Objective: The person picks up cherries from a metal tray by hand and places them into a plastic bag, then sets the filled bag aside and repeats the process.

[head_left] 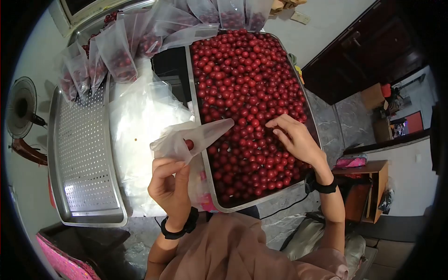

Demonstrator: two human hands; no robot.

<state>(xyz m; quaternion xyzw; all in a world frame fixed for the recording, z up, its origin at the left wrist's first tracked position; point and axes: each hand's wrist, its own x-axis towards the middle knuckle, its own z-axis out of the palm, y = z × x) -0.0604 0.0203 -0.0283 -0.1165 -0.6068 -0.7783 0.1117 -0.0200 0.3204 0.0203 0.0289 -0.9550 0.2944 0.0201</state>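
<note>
My left hand (171, 186) pinches a clear plastic bag (198, 140) by its lower edge, the bag's pointed end stretching right over the tray rim. One red fruit shows in the bag. My right hand (296, 140) reaches over the heap of small round red fruits (247, 84), its fingers half bent and thumb apart from them, with nothing seen between. The fingertips are right at the fruits. These fruits fill a deep metal tray (192, 84). Left of it lies a stack of flat clear bags (144, 126).
Several filled bags (119, 56) stand along the back left. A perforated metal tray (86, 154) lies at the left, with a fan (22, 105) beyond it. To the right are a wooden cabinet (375, 179) and a dark door (368, 46).
</note>
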